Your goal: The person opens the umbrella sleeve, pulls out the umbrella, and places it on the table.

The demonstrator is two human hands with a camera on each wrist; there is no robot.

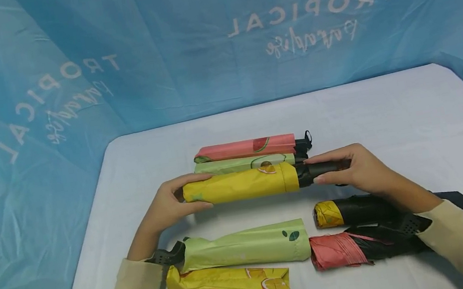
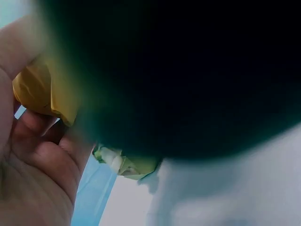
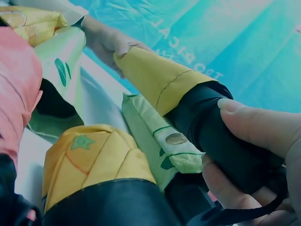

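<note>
On a white cloth-covered surface (image 1: 367, 113), just beside a pale-green avocado-printed umbrella (image 1: 221, 167), left hand (image 1: 171, 202) and right hand (image 1: 360, 169) have fingers clamped on opposite ends of a yellow citrus-printed, black-handled folded umbrella (image 1: 238, 187).

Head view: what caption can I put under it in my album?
Left fingers and right fingers hold a yellow umbrella, with a green umbrella and a pink umbrella lying behind it.

White table (image 1: 367, 113), pink umbrella (image 1: 232, 150), green umbrella (image 1: 228, 166) at centre, green sleeve (image 1: 248, 248), yellow sleeve (image 1: 235, 285) below centre, yellow-black umbrella (image 1: 355, 210), pink-black umbrella (image 1: 339, 249) lower right
</note>
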